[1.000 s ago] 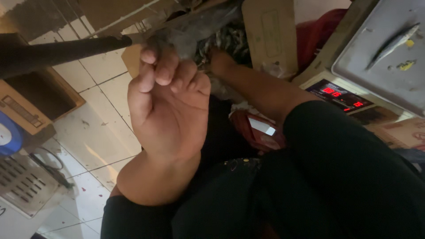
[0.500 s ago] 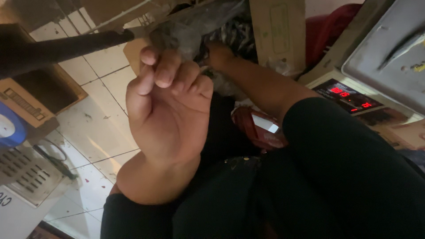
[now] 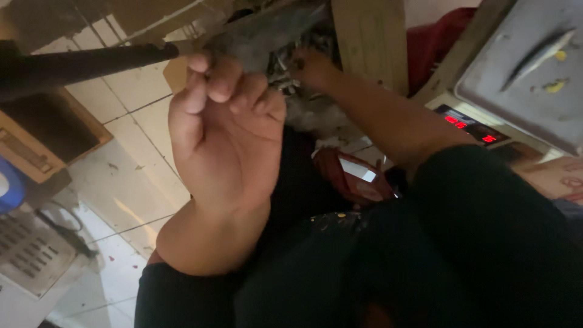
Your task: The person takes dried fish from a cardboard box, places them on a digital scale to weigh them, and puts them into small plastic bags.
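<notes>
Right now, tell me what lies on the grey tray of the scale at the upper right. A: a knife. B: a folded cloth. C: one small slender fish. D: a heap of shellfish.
C: a single thin silvery fish lies slantwise on the grey tray above the scale's red display, with a few small yellowish bits beside it; no shellfish, cloth or knife shows there.

Scale display [image 3: 470,126]: dark strip, red digits, right. Red packet [image 3: 355,176], white label, centre. Cardboard box [image 3: 45,143], left.
</notes>
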